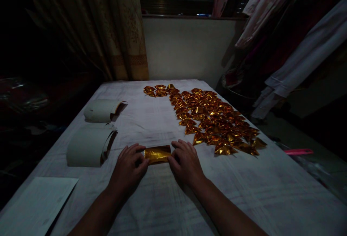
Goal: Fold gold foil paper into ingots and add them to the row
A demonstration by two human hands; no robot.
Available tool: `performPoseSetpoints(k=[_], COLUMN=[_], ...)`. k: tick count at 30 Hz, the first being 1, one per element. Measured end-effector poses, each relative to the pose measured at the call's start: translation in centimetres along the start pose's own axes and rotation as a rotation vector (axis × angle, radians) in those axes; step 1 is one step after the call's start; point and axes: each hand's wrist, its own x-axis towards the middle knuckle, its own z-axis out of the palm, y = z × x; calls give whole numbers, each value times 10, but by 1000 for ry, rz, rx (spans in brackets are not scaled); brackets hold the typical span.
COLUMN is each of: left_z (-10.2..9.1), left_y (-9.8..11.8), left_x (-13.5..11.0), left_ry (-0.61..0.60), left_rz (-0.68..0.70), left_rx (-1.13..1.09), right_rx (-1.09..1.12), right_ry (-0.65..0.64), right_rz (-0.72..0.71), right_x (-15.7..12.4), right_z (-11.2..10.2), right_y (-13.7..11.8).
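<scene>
A sheet of gold foil paper [157, 154], shaped into a short roll or folded strip, lies crosswise on the cloth-covered table between my hands. My left hand [132, 161] pinches its left end between thumb and fingers. At the right end, my right hand [185, 159] grips it the same way, fingers bent. Just beyond and to the right spreads a large group of folded gold foil pieces [217, 120], shiny and pointed at their ends. A smaller cluster of folded foil pieces [155, 91] sits near the far edge.
Two curved stacks of grey-backed paper [86, 147] [100, 110] stand on the left side. A flat white sheet [40, 201] lies at the near left corner. Beyond the table are a curtain [114, 30], a pink cup [220, 4] on a ledge, and hanging clothes [306, 51].
</scene>
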Motion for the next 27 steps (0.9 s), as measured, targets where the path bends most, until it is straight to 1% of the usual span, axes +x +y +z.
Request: performPoseSetpoints(k=[11, 19, 27], left_z=[0, -1, -1], left_y=[1, 2, 3], left_x=[-1, 1, 3], left_ry=[3, -13, -10], left_rz=[-13, -28, -8], left_rx=[2, -20, -14], right_rx=[16, -4, -32], right_ry=[-10, 8, -3], right_rz=[3, -12, 5], right_x=[1, 0, 0], right_z=[-2, -2, -1], right_y=[0, 0, -3])
